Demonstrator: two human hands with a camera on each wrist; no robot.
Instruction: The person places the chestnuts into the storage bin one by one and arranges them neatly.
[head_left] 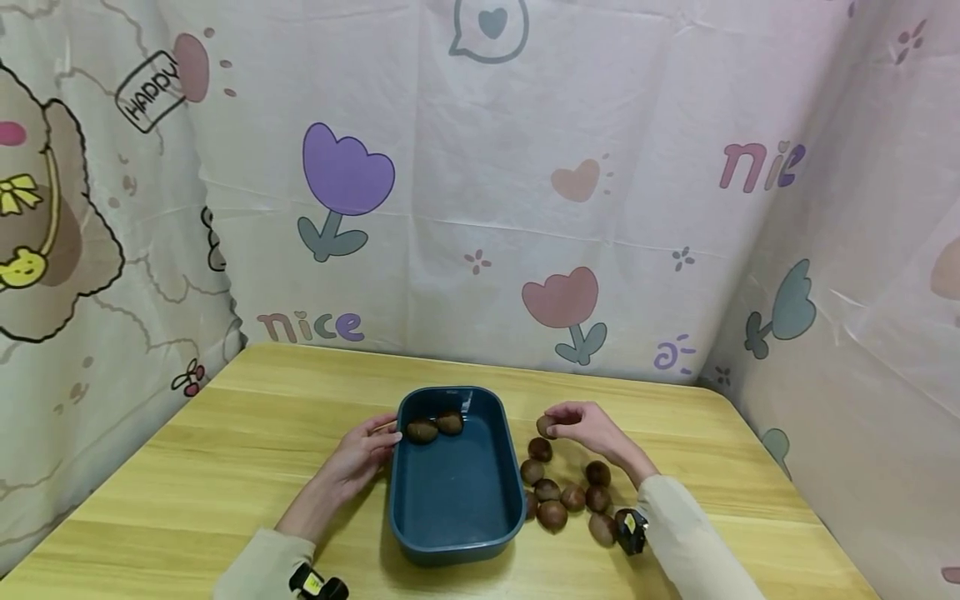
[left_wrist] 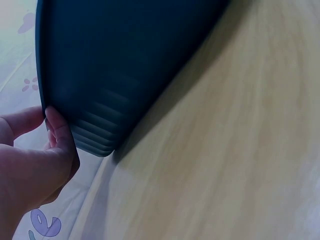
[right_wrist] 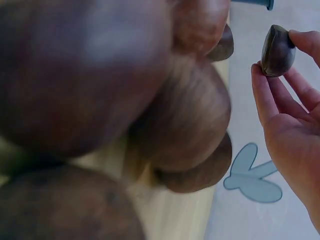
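My left hand (head_left: 354,467) grips the left rim of a deep blue rectangular bin (head_left: 456,504), thumb and fingers around its edge in the left wrist view. Two brown chestnuts (head_left: 422,431) lie together at the far left inside the bin. Right of the bin, my right hand (head_left: 588,429) pinches one chestnut (right_wrist: 278,51) between thumb and fingertips. Below that hand, several loose chestnuts (head_left: 552,515) are scattered on the table, some close against the bin's right side. Blurred chestnuts (right_wrist: 185,115) fill much of the right wrist view.
The wooden table (head_left: 300,400) carries the bin and the loose chestnuts. A patterned cloth backdrop (head_left: 465,167) hangs behind and at both sides of it. A black wrist camera (head_left: 630,531) sits beside the nearest right-hand chestnut in the head view.
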